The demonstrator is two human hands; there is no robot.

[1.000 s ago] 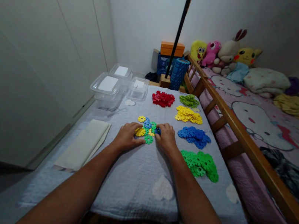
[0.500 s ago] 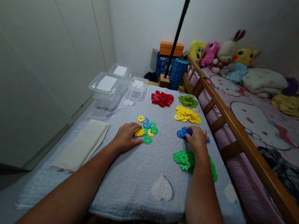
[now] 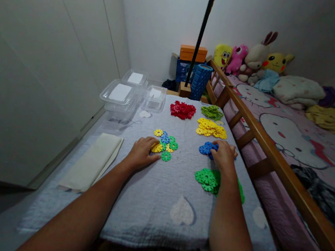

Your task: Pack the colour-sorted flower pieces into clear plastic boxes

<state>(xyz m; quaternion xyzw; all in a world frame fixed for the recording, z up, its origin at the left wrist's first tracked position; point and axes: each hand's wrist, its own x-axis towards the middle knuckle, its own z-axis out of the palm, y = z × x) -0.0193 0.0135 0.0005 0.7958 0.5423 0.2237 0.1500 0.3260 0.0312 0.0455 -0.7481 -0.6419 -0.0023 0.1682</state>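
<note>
My left hand rests flat on the grey-blue cloth, its fingertips touching a small joined cluster of yellow, blue and green snowflake discs. My right hand lies on the blue disc pile, fingers curled over the pieces; I cannot make out whether it grips one. A bright green disc pile sits just under my right wrist. Farther back lie the yellow pile, the red pile and an olive-green pile.
Clear plastic tubs stand at the back left, a folded cream cloth lies at the left. A black pole rises behind. A wooden bed rail runs along the right, with plush toys on the bed.
My right hand left the mixed cluster and moved right onto the blue pile, where it now stays. My left hand has stayed by the cluster.
</note>
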